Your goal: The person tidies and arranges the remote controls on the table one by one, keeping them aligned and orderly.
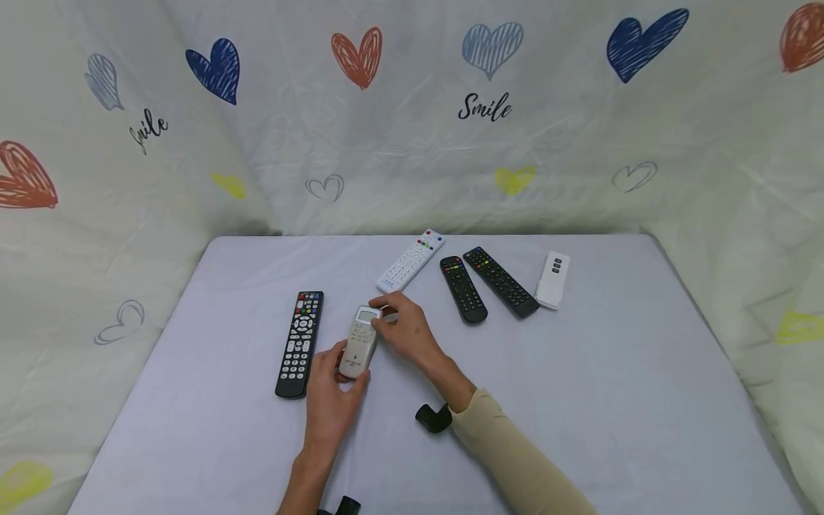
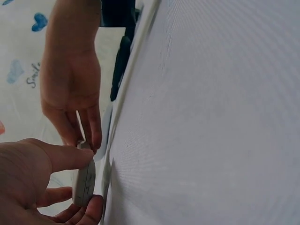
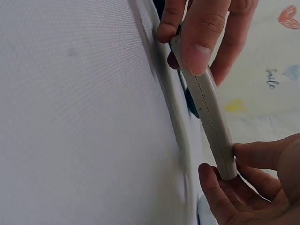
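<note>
Both hands hold a small beige air-conditioner remote with a little display at its far end. My left hand grips its lower end, thumb on one edge and fingers on the other. At the display end, my right hand pinches a corner. In the right wrist view the remote is seen edge-on, tilted, with a hand at each end. Just left of the left hand lies a long black remote with grey and white buttons. A white remote lies beyond the right hand.
Two black remotes lie right of the white one, and a smaller white remote touches the farther one's end. A white cloth covers the table. Behind it hangs a curtain printed with hearts.
</note>
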### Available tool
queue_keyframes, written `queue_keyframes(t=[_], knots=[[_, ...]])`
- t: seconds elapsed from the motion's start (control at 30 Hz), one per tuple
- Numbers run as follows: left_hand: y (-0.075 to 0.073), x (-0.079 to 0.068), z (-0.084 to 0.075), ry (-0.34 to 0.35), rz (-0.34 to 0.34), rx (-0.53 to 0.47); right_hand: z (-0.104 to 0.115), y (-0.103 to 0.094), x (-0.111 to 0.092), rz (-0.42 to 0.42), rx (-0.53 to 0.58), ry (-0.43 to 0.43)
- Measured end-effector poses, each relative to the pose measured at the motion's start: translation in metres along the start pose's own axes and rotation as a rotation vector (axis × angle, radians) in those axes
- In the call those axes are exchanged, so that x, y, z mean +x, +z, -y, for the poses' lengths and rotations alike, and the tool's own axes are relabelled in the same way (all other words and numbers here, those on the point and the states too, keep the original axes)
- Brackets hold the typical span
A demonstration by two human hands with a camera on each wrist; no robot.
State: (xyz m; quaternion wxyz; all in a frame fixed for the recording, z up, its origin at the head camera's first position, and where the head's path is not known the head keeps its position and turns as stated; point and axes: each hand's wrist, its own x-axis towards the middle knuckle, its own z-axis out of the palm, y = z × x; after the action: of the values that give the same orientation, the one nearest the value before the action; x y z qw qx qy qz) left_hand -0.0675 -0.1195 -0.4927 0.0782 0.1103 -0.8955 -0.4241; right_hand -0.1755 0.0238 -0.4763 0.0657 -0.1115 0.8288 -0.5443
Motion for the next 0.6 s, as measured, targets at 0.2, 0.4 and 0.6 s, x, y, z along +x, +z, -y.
queue_keyframes(t=[0.2, 0.4, 0.6], knots=[[-0.0001, -0.0012, 0.0011, -0.022, 0.010, -0.002, 0.0023, 0.0022, -0.0007, 0.012, -0.011, 0.000], [0.0006, -0.0023, 0.0031, -0.035, 0.012, 0.002, 0.0017, 0.0045, 0.0001, 0.027, -0.010, -0.007], [0.0007, -0.0036, 0.0036, -0.040, 0.008, 0.010, 0.0012, 0.0056, 0.0008, 0.035, -0.016, 0.000]])
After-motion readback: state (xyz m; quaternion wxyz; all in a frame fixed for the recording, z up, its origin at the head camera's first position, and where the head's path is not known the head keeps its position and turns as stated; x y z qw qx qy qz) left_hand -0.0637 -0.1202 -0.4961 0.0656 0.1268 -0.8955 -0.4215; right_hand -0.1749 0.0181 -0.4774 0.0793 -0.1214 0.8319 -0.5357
